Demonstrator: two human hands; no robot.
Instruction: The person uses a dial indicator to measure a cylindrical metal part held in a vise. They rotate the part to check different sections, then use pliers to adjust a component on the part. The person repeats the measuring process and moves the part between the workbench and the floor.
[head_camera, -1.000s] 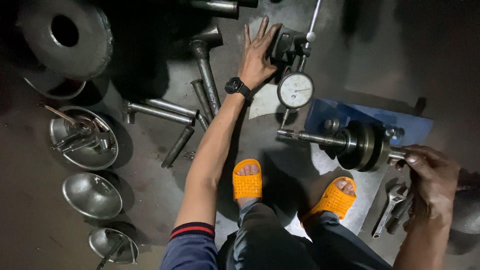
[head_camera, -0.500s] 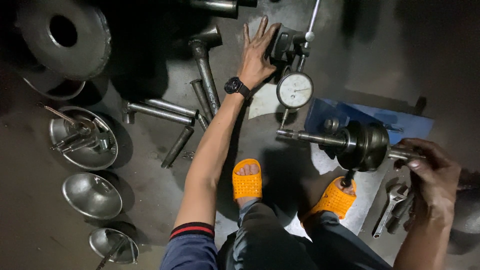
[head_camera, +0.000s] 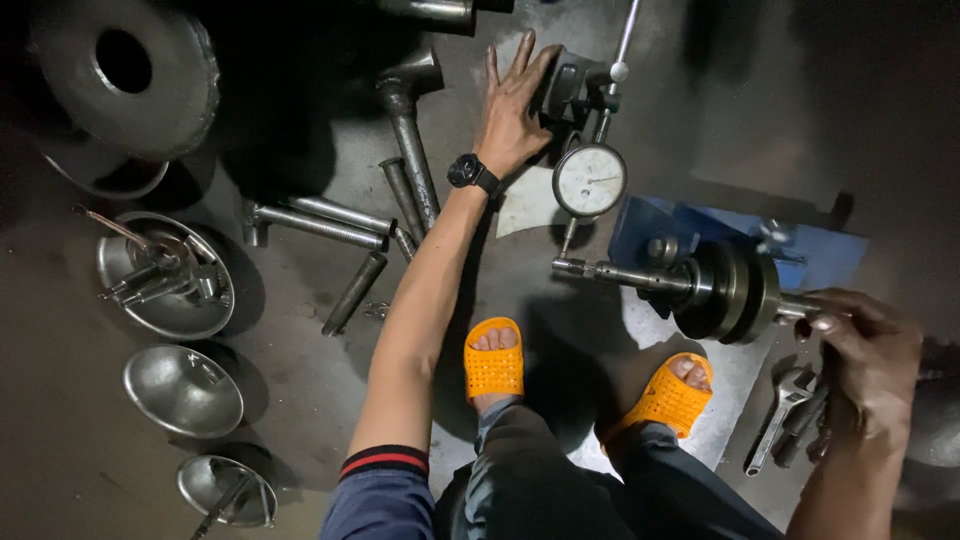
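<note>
My left hand (head_camera: 512, 110), with a black watch on the wrist, lies flat with fingers spread against the black base (head_camera: 572, 88) of a dial gauge stand. The round white dial gauge (head_camera: 589, 180) hangs from that stand, its tip just above a steel shaft (head_camera: 620, 272). The shaft runs through dark metal discs (head_camera: 735, 290) resting on a blue stand (head_camera: 700, 225). My right hand (head_camera: 865, 350) grips the right end of the shaft. My feet in orange sandals (head_camera: 495, 362) are below.
Long steel bolts and rods (head_camera: 335, 225) lie left of my arm. Steel bowls (head_camera: 165, 275) with parts stand at the left, a large metal disc (head_camera: 125, 75) at top left. An adjustable wrench (head_camera: 780, 420) lies on the floor near my right hand.
My right hand has shifted slightly on the shaft end, and the discs look a little turned. The left hand stays on the gauge base.
</note>
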